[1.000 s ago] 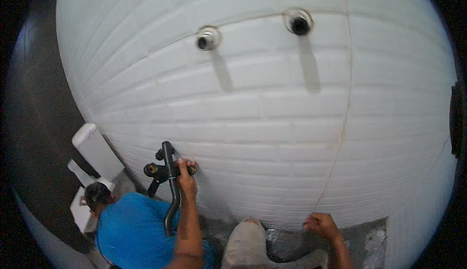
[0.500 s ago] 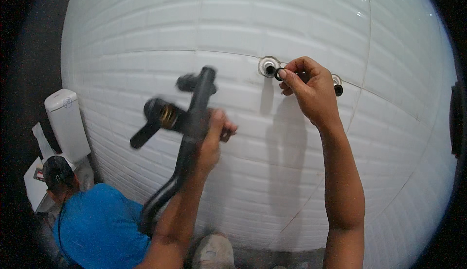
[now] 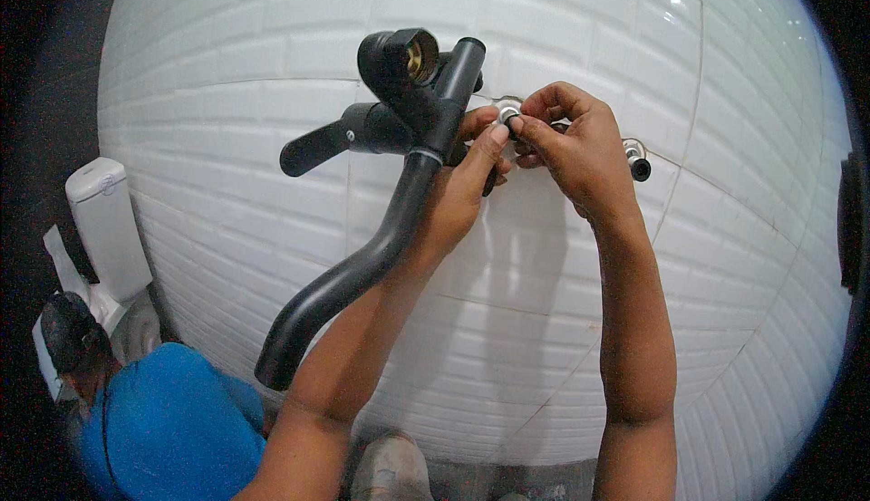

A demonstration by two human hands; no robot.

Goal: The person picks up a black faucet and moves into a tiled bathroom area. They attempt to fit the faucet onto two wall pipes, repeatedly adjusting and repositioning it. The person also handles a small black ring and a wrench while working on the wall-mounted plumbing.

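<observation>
Forearms rise from the lower edge toward a white tiled wall (image 3: 272, 75). Nearest, the left hand (image 3: 462, 188) is closed around a black mixer tap (image 3: 412, 130), gripping its body where the long curved spout joins. That spout sweeps down and left, ending low beside the left forearm; a lever handle sticks out to the left, and a brass-lined inlet at the top faces the camera. Beyond it, the right hand (image 3: 575, 143) pinches a small metal ring (image 3: 507, 113) between thumb and fingertips, right at 1 of 2 wall fittings. The other wall fitting (image 3: 637, 158) pokes out just beside that hand. Lower left, a person in a blue shirt (image 3: 163, 428) crouches near a white toilet (image 3: 109, 225).
</observation>
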